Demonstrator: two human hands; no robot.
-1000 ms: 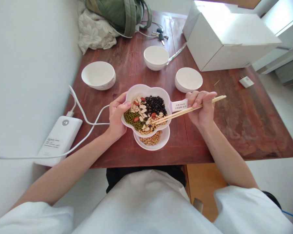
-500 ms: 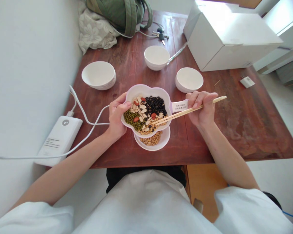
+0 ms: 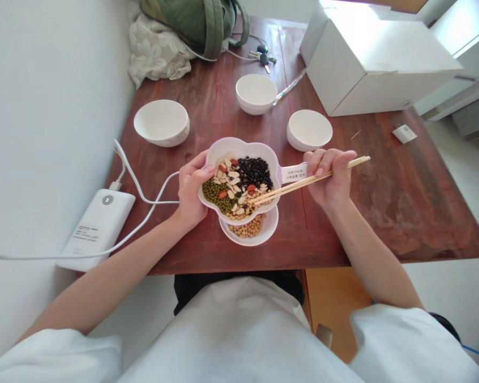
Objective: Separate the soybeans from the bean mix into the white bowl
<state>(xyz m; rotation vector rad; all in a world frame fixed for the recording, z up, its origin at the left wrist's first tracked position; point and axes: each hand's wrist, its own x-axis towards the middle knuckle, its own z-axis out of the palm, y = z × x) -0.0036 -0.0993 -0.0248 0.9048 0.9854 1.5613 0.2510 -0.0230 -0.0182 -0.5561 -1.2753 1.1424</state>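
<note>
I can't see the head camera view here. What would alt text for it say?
A person's left hand holds a lilac-rimmed flower-shaped dish of black beans, mung beans, peanuts and pale seeds, while the right hand holds wooden chopsticks over it. A white bowl of yellow beans sits beneath, on a reddish wooden table.

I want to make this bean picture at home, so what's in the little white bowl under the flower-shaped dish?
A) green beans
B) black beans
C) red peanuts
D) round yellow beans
D. The white bowl just below the flower-shaped dish shows a heap of small round yellow beans.
</note>
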